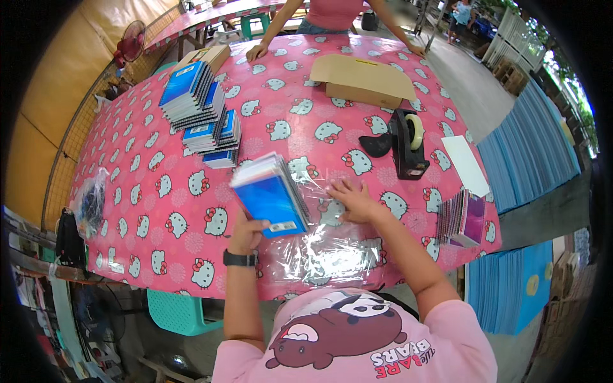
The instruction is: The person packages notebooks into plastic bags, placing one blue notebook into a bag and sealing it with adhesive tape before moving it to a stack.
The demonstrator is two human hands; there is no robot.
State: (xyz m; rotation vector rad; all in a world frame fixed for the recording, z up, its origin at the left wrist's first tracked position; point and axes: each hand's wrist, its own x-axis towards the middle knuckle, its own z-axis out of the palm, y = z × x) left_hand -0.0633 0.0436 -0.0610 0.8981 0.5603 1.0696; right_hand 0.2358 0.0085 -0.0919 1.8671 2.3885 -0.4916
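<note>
My left hand (pixel 246 231) grips a small stack of spiral notebooks (pixel 268 198) by its near left corner, the top one blue with a white label. The stack is tilted above the table. To its right, my right hand (pixel 353 201) lies flat with fingers spread on a clear plastic sheet or bag (pixel 319 246) that spreads over the table in front of me. Several piles of blue spiral notebooks (pixel 198 112) stand at the left far side. A smaller stack of purple notebooks (pixel 465 218) sits near the right edge.
A black tape dispenser (pixel 408 143) stands right of centre beside a black object (pixel 375 145). Beyond it lies an open cardboard box (pixel 364 80); another carton (pixel 214 59) is behind the notebook piles. White card (pixel 465 163) lies at right. Another person's hand (pixel 257 51) rests on the far edge.
</note>
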